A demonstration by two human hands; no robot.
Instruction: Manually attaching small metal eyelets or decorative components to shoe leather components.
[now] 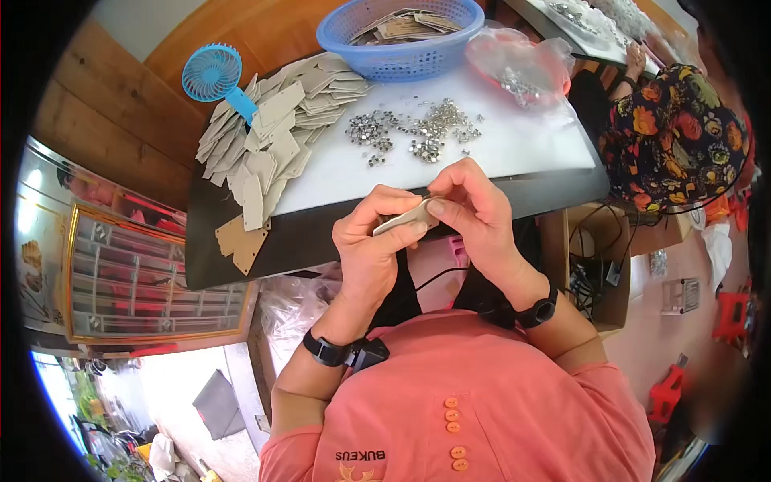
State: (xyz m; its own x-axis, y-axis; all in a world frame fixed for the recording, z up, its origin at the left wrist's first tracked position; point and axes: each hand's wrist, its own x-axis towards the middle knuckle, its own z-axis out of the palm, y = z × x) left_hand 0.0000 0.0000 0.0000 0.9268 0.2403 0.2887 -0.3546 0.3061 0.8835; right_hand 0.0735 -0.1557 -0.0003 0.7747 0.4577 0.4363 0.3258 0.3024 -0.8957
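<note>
I see grey cards (pixel 277 120) heaped beyond the left fingers (pixel 379 202). The left hand (pixel 368 233) and right hand (pixel 486 213) pinch one card (pixel 391 222), maybe working its edge; next needs steady fingers. Shiny metal bits (pixel 440 122) lie past the fingers.

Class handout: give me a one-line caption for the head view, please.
Both hands pinch a pale piece before a table bearing metal bits, heaped boards and a blue basket.
</note>
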